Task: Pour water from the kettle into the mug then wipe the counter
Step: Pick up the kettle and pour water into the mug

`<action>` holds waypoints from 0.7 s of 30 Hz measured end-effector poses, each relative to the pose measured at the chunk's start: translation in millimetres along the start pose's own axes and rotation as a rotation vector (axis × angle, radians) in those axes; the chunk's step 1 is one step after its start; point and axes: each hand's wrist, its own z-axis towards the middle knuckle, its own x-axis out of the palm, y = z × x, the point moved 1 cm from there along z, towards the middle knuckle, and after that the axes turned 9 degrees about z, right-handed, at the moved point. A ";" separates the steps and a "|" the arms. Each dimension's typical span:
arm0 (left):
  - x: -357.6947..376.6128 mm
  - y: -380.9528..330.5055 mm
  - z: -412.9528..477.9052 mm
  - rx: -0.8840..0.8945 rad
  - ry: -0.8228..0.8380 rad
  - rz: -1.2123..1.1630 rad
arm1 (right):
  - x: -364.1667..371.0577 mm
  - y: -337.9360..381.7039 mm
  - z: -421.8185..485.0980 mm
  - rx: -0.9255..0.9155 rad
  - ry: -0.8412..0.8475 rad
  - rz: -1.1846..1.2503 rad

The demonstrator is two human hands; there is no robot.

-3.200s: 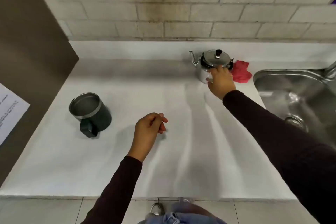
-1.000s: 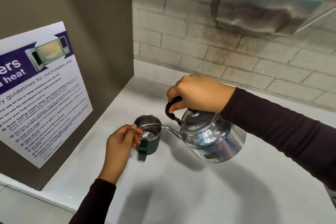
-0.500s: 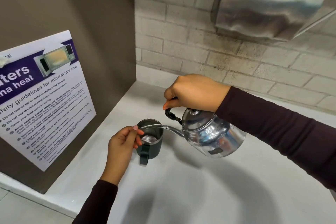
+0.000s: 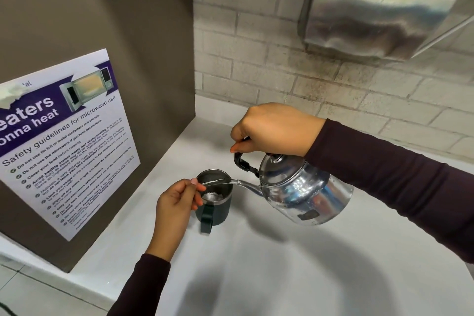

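A dark green mug (image 4: 218,213) with a steel rim stands on the white counter (image 4: 256,264), its handle facing me. My left hand (image 4: 177,200) pinches the mug's rim on its left side. My right hand (image 4: 274,131) grips the black handle of a shiny steel kettle (image 4: 305,192), held above the counter and tilted left. Its thin spout reaches over the mug's rim, and a stream of water runs from it into the mug. Water shows at the mug's bottom.
A brown panel with a microwave safety poster (image 4: 64,141) walls off the counter's left side. A steel wall-mounted unit (image 4: 384,5) hangs on the brick wall above right. The counter's front edge runs at lower left.
Three seconds ago the kettle stood by the sink and the mug stood alone. Over the last second the pour has continued, and the kettle has tilted slightly further.
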 end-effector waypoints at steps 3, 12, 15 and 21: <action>0.9 -0.3 -0.7 -0.002 0.002 -0.004 | -1.1 1.7 1.1 -0.009 0.007 -0.008; -1.3 -1.1 -1.1 0.003 0.005 -0.023 | -2.0 6.6 4.4 -0.009 0.015 -0.019; -1.1 -1.4 -0.9 0.006 0.007 -0.021 | -2.2 7.5 5.3 -0.013 0.024 -0.036; -2.0 -2.8 -0.7 0.006 0.011 -0.018 | -2.1 7.0 7.1 -0.013 0.032 -0.017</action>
